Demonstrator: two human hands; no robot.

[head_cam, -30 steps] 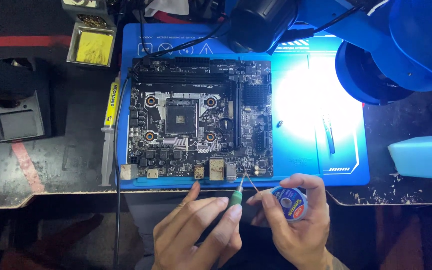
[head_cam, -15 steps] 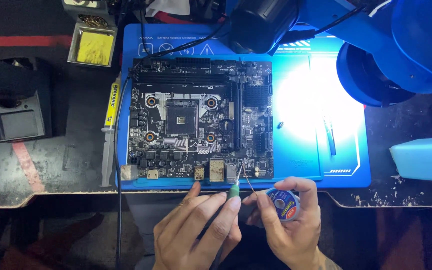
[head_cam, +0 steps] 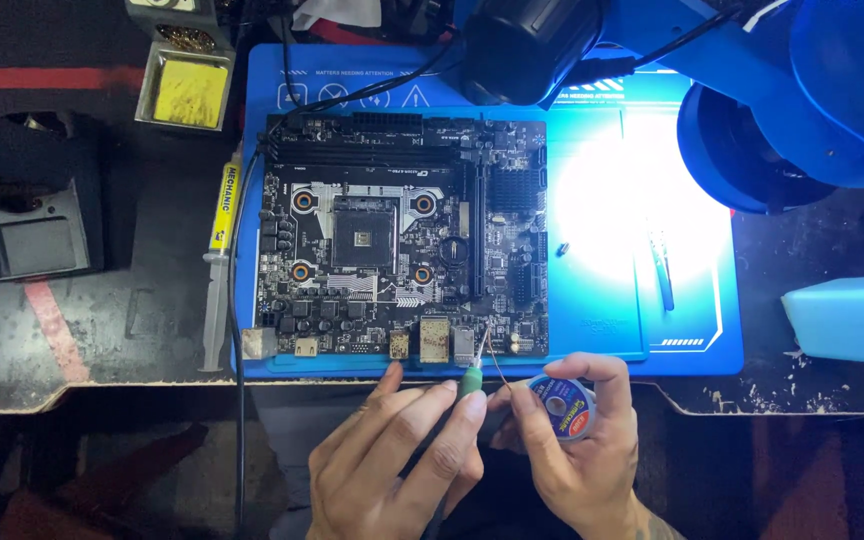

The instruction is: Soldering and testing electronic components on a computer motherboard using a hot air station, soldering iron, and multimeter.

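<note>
left hand (head_cam: 402,455) pinching green-handled iron (head_cam: 472,378), right hand (head_cam: 577,435) gripping wick spool (head_cam: 560,408) at motherboard (head_cam: 402,235) edge; syringe (head_cam: 218,260) left, blue mat (head_cam: 652,300) under

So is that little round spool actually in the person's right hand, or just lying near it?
Touching. The head view shows the right hand pinching the spool between thumb and fingers, off the table.

Yellow-labelled syringe (head_cam: 218,262) left of board; round blue-labelled spool (head_cam: 561,406) in right hand (head_cam: 582,445).
</note>
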